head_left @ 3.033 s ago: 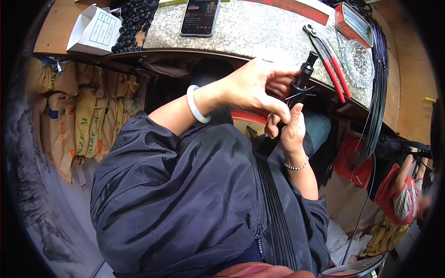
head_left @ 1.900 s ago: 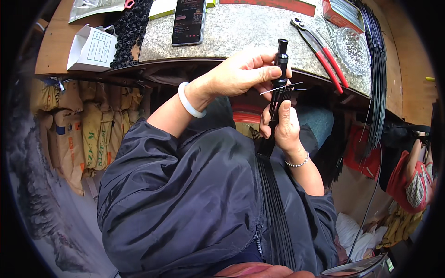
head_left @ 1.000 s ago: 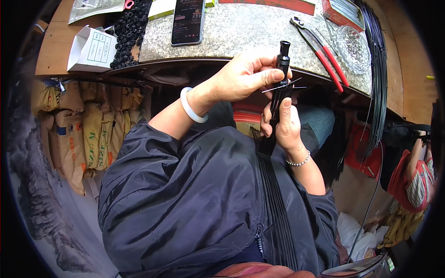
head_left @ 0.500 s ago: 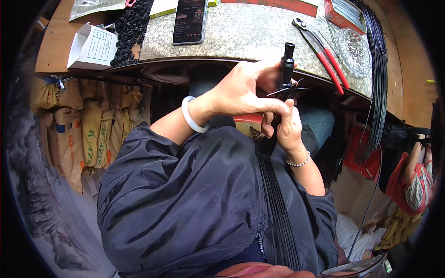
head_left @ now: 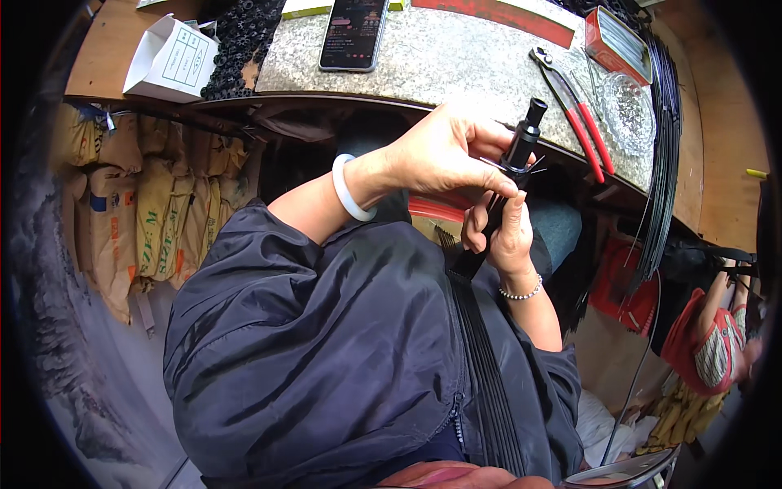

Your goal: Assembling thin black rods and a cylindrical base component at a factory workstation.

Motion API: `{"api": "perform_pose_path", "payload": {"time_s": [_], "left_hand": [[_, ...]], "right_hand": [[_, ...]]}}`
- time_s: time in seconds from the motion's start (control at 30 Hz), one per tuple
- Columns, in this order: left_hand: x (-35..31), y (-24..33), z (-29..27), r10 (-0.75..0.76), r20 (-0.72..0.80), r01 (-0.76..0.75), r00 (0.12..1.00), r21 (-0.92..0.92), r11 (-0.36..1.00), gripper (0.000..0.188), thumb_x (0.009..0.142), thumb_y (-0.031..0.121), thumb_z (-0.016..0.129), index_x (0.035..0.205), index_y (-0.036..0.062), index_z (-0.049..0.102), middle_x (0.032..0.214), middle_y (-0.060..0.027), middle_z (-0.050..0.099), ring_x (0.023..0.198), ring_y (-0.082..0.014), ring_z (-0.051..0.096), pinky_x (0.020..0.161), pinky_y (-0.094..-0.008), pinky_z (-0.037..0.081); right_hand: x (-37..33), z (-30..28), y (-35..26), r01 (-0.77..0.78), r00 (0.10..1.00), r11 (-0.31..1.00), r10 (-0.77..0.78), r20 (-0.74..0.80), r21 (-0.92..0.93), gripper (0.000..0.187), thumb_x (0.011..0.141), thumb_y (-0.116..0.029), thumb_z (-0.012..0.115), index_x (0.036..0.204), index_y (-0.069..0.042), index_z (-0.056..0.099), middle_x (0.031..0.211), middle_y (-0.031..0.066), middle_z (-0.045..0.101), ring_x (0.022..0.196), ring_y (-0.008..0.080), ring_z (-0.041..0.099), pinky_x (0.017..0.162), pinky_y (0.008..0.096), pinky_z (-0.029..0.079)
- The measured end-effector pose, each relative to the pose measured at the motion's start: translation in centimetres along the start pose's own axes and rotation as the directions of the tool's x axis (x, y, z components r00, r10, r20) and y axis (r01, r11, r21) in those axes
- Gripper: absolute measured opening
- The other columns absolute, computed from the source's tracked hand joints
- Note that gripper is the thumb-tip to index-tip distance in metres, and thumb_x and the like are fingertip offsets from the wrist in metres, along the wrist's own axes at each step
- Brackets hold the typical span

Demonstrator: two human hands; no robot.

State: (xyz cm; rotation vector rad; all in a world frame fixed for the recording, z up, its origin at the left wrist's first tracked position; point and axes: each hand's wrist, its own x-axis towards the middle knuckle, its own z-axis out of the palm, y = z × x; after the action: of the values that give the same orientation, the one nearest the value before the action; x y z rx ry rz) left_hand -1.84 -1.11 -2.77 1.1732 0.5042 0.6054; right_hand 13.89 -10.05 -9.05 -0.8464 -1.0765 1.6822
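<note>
A black umbrella frame is in front of my body, its shiny black tubular end [head_left: 522, 145] pointing up and tilted slightly right. Thin wire tips stick out to the right beneath the tube. My left hand [head_left: 444, 155], with a white bangle at the wrist, is closed at the tube's base; its thumb presses there and its fingers are partly behind the tube. Just below, my right hand [head_left: 511, 240], with a beaded bracelet, grips the frame between thumb and curled fingers. Long black ribs [head_left: 489, 359] hang from there down across my dark jacket.
On the speckled worktop [head_left: 456, 61] lie a phone [head_left: 353, 34], red-handled pliers [head_left: 574, 114], a glass dish [head_left: 626, 112] and a red box [head_left: 617, 45]. A white carton [head_left: 171, 59] stands beside black plastic parts [head_left: 239, 49]. Black rods [head_left: 664, 138] hang over the right edge. Another person [head_left: 713, 342] is far right.
The tube has moved a little right and down, and now leans right. My left hand has shifted with it, its thumb closer to the right thumb. Fewer wire tips show on the left.
</note>
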Motion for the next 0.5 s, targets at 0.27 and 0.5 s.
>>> {"api": "perform_pose_path", "payload": {"time_s": [0.27, 0.5], "left_hand": [[-4.1, -0.4, 2.6, 0.351, 0.191, -0.393, 0.917, 0.267, 0.880, 0.031, 0.082, 0.002, 0.066, 0.111, -0.0069, 0.058, 0.091, -0.0153, 0.068, 0.070, -0.0182, 0.068, 0.066, -0.0291, 0.055], [-0.4, -2.5, 2.5, 0.134, -0.075, -0.153, 0.988, -0.364, 0.919, 0.054, 0.083, 0.038, 0.066, 0.110, -0.0076, 0.056, 0.074, -0.0107, 0.065, 0.042, -0.0118, 0.056, 0.039, -0.0197, 0.047]], "right_hand": [[-4.2, 1.0, -0.6, 0.045, 0.999, 0.985, -0.046, -0.006, -0.167, 0.079, 0.084, -0.070, 0.035, 0.115, 0.003, 0.042, 0.053, 0.0030, 0.049, 0.047, 0.0127, 0.051, 0.047, 0.0227, 0.042], [0.7, 0.0, -2.5, 0.140, 0.980, 0.990, -0.140, 0.140, 0.013, 0.064, 0.090, -0.060, 0.035, 0.085, 0.001, 0.051, 0.065, 0.0092, 0.056, 0.056, 0.0180, 0.059, 0.053, 0.0273, 0.047]]}}
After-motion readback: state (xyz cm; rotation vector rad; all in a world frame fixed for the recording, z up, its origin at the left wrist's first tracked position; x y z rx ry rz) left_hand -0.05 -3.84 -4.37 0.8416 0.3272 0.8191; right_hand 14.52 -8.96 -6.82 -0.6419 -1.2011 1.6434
